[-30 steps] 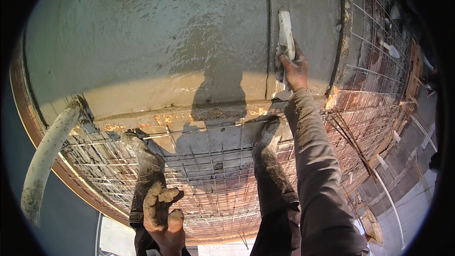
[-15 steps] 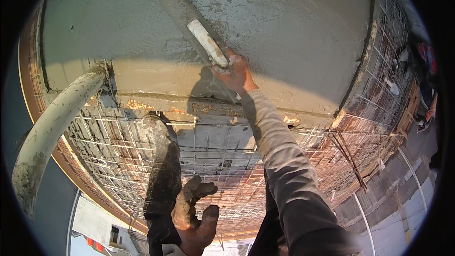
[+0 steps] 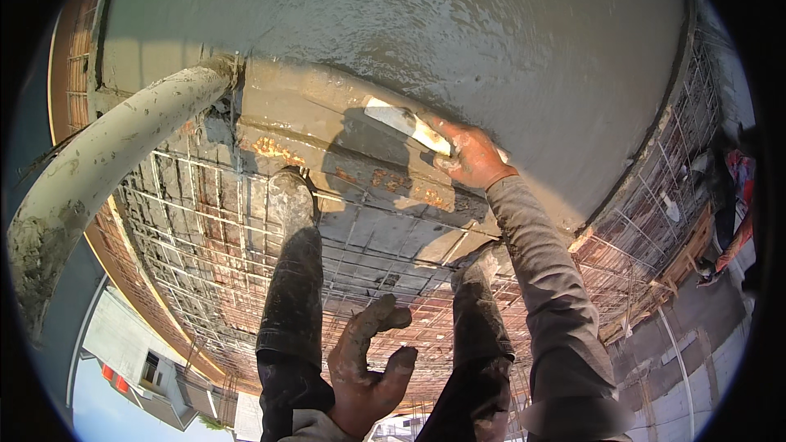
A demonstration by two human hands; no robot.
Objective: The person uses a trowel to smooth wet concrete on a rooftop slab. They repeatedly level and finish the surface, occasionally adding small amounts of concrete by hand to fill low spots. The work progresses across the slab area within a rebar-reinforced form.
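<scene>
In my right hand (image 3: 475,157) is a concrete finishing trowel with a pale, smeared handle (image 3: 408,125). The fingers wrap round the handle's near end. Its long blade lies flat near the front edge of the wet grey concrete (image 3: 458,16) and is hard to tell from it in colour. My left hand (image 3: 372,376) hangs low between my legs, holding nothing. Its fingers are coated in cement, curved and apart from the thumb.
A thick, cement-spattered hose (image 3: 115,143) reaches the concrete from the left. Below the edge spreads a steel rebar mesh (image 3: 205,233), with my two boots (image 3: 293,229) on or just above it. Wooden formwork (image 3: 123,282) bounds the left side. Dark and red items (image 3: 729,196) lie far right.
My right hand has drawn the trowel toward me and to the right, and its blade lies at a flatter slant. The left hand has shifted slightly right and down. The view has turned a little.
</scene>
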